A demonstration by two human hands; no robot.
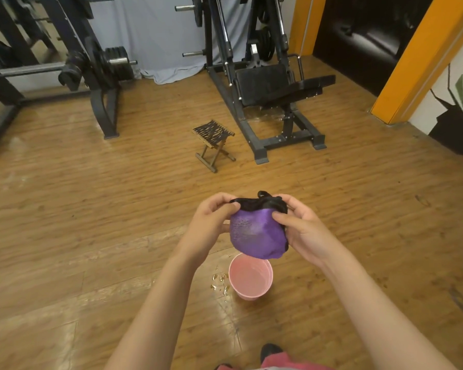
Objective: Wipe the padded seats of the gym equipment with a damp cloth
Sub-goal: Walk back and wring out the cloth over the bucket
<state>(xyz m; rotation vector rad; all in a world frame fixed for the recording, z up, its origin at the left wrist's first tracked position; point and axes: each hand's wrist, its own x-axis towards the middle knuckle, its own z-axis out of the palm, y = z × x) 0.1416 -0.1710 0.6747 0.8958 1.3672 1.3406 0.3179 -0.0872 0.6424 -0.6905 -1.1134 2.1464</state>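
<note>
A purple cloth (254, 233) with a black edge hangs bunched between both hands, above a pink bucket (251, 292) of water on the floor. My left hand (211, 222) pinches the cloth's upper left edge. My right hand (300, 231) grips its right side with the thumb across the front. Farther ahead stands a black gym machine with a padded seat (262, 82) and a padded rest (302, 88) beside it.
A small folding stool (213, 134) sits on the wooden floor between me and the machine. Water drops (219, 283) lie left of the bucket, and a wet patch (262, 116) lies under the machine. A barbell rack (96, 65) with plates stands at the left. An orange door frame (417, 62) is at the right.
</note>
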